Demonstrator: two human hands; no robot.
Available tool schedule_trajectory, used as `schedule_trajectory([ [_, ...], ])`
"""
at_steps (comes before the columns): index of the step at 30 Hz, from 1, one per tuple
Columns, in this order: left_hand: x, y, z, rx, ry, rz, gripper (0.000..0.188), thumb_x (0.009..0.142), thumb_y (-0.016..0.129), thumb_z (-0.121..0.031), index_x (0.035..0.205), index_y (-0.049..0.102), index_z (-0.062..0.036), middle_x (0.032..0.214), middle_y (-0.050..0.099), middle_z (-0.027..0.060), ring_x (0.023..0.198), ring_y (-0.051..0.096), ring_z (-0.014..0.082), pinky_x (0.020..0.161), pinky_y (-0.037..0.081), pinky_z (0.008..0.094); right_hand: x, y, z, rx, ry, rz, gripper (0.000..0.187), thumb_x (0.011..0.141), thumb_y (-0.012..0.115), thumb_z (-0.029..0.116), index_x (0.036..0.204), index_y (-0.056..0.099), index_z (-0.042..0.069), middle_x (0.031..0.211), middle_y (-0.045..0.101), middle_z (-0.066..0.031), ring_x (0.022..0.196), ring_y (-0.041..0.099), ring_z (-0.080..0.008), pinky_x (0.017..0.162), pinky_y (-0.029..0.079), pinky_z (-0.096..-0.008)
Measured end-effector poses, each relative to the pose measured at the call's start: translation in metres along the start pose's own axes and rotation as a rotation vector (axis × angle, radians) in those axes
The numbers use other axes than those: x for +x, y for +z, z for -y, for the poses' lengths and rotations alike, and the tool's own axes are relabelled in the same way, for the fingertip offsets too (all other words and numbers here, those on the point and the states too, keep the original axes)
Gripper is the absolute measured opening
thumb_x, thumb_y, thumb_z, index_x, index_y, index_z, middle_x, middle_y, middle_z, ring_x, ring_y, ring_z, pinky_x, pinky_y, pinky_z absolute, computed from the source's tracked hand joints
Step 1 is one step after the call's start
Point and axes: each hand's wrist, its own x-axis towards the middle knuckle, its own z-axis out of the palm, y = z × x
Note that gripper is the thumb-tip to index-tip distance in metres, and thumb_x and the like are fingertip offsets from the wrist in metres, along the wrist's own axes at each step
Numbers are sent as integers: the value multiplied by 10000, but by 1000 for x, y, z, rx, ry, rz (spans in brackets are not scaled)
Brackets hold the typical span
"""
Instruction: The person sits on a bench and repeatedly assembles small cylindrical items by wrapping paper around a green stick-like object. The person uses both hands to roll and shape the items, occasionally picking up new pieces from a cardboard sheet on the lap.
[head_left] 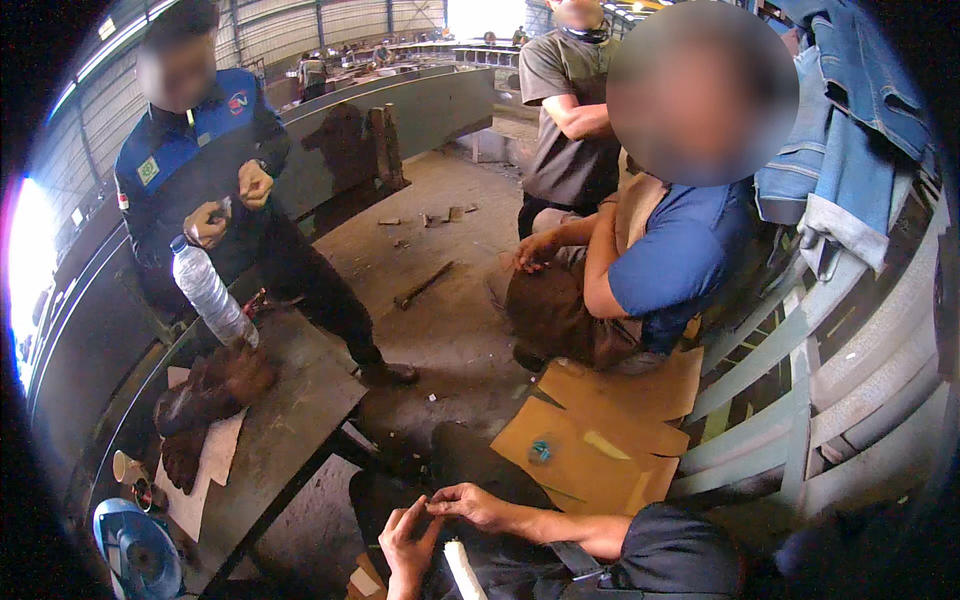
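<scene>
Low in the head view, my left hand (407, 545) and my right hand (478, 507) meet in front of my dark clothing. The fingertips of both are pinched together around something small that I cannot make out. Just under them a white, slender, curved strip (462, 572) hangs or lies against my clothes, apart from the fingertips. A black sleeve (680, 550) covers my right upper arm.
At left, a metal bench (290, 385) holds dark work gloves (205, 405), a clear water bottle (212, 290), a cup (128, 468) and a blue round tool (140, 550). Cardboard (560, 430) lies ahead right. A seated person (650, 255) and two standing people are nearby; jeans (850, 180) hang right.
</scene>
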Motion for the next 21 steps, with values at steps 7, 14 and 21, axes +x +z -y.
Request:
schedule_trajectory([
  [7,7,4,-16,14,24,-52,435,716,846,-110,1133,725,-81,874,694,112,755,681,272,666,549,356,1,-5,6,-66,75,-2,262,944,689,230,1103,684,22,1029,695,-27,987,631,-114,877,484,-264],
  [14,16,1,0,-118,-134,5,354,892,722,-161,1220,677,-36,968,724,132,796,668,193,753,529,319,4,6,30,-85,-31,-169,171,934,676,179,974,701,15,918,724,-76,853,673,-144,813,538,-311],
  [21,1,1,38,-684,-519,226,348,857,471,-201,1091,640,-7,900,672,96,759,567,140,713,466,288,4,-2,38,-374,33,-144,193,906,724,182,967,708,0,849,721,-57,808,661,-115,772,528,-275],
])
